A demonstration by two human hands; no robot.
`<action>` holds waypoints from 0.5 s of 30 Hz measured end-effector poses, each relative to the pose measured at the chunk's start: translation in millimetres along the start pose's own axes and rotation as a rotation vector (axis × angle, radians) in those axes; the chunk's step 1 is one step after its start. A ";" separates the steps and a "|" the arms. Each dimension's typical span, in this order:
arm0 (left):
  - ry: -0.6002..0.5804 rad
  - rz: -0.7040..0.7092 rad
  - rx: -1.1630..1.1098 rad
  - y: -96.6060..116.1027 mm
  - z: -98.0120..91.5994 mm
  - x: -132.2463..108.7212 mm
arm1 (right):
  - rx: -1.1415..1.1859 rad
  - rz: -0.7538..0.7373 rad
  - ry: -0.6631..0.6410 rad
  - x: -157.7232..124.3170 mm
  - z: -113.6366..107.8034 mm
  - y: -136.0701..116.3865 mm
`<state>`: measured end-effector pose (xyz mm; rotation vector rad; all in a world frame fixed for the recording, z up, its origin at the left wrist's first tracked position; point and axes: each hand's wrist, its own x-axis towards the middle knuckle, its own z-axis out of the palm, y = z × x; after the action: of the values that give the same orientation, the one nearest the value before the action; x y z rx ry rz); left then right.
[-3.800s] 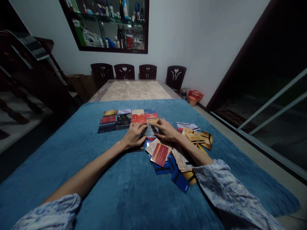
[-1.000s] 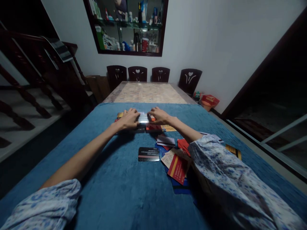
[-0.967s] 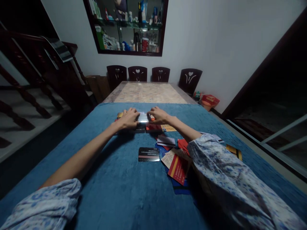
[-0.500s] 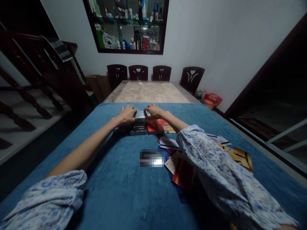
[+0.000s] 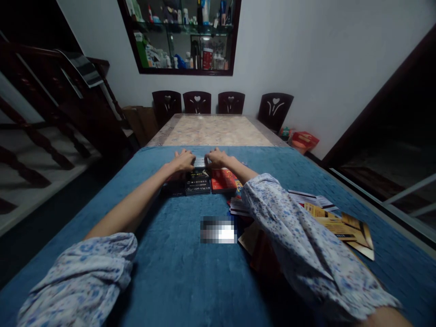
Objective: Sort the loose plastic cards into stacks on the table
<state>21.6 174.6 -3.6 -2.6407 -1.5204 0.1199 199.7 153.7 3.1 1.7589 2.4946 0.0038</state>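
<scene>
— Where are your hands?

— Both are stretched out to the far cards. My left hand and right hand are curled, knuckles up, each pinching one short end of the pale card between them.

— And where is that card?

— Low over the blue cloth on the desk, just beyond the dark card and the red card. Whether it touches the cloth I cannot tell. Gold cards lie loose near my right sleeve.
</scene>
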 end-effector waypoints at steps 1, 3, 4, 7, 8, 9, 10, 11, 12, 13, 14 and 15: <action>-0.004 -0.001 -0.002 -0.1 0.4 1.5 | 0.000 0.000 0.001 1.2 0.9 0.4; -0.011 -0.004 -0.005 -0.7 1.3 4.6 | -0.002 0.000 -0.002 3.6 2.0 1.2; -0.015 -0.007 -0.006 -1.1 1.9 6.1 | -0.003 -0.001 -0.007 4.7 2.3 1.5; -0.038 -0.011 -0.006 -2.8 4.3 10.3 | -0.010 -0.014 -0.026 7.7 3.3 2.3; -0.048 -0.007 -0.005 -3.3 5.2 11.5 | -0.012 -0.018 -0.032 8.6 3.9 2.5; -0.055 -0.002 -0.005 -3.8 6.2 12.4 | -0.014 -0.020 -0.038 9.4 4.5 2.9; -0.061 0.004 -0.007 -4.3 7.0 13.2 | -0.016 -0.022 -0.040 10.1 5.3 3.3; -0.065 0.009 -0.010 -4.7 7.9 13.9 | -0.017 -0.024 -0.041 10.8 6.1 3.9; -0.069 0.014 -0.015 -5.1 8.6 14.4 | -0.017 -0.028 -0.040 11.4 7.0 4.5; -0.070 0.017 -0.018 -5.5 9.2 14.9 | -0.015 -0.033 -0.034 12.0 8.0 5.3; -0.073 0.019 -0.020 -6.0 9.8 15.3 | -0.011 -0.038 -0.029 12.6 8.9 6.0; -0.076 0.022 -0.021 -6.5 10.3 15.7 | -0.007 -0.045 -0.025 13.2 9.8 6.8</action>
<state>22.7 191.9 -13.4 -2.6986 -1.5235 0.2089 202.5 167.9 -7.3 1.6887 2.5131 -0.0121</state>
